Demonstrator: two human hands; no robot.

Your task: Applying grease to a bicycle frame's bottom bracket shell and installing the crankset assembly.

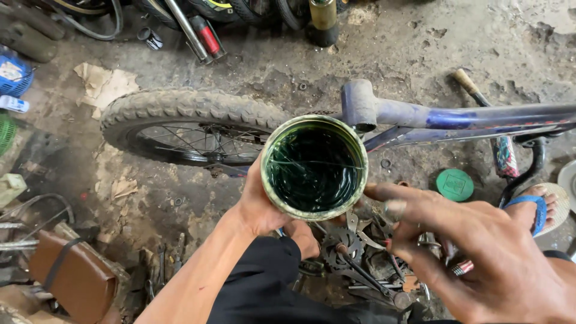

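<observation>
1. tin of dark green grease (315, 168), open and lidless, sits in the left hand (264, 207), whose fingers wrap closed round its side, holding it above the bicycle's chainring (342, 243).
2. right hand (480, 258) is just beside the tin's rim, its fingers (390, 201) loosely spread, smeared dark and gripping nothing.
3. to do this well, i judge the tin should be kept level and steady, with only a small dab taken per dip.
4. counted outward: one tin, one green lid (455, 184) on the floor, one knobbly tyre (192, 111), one purple frame (456, 117), one sandalled foot (540, 207), one brown saddle (72, 273).
</observation>
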